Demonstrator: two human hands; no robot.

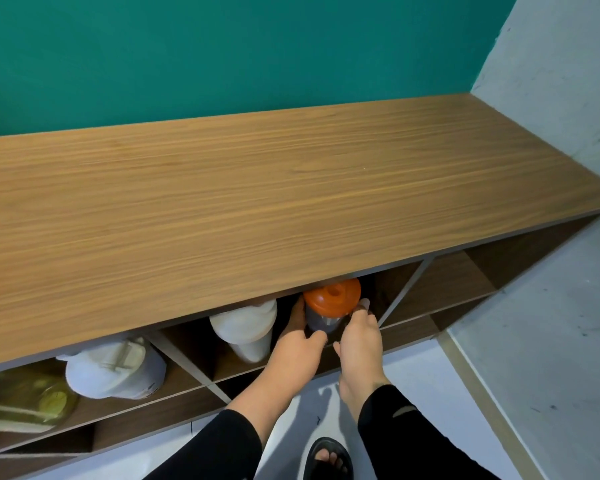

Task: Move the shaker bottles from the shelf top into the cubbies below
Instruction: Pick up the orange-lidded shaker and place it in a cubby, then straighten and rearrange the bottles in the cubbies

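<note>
Sandalled foot (328, 459) below; left hand (297, 344) and right hand (359, 336), fingers curled round orange-lidded shaker bottle (329, 303), seating it in cubby (409, 282). Next, probably: release, withdraw.

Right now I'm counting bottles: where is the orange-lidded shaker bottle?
The orange-lidded shaker bottle stands inside a top-row cubby, between both hands, right of the white shaker bottle.

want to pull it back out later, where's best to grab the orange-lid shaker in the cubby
Grip the smoky body just under the orange lid, coming from the open front, as the left hand and right hand do. It stands upright, and the shelf top blocks reaching from above.
</note>
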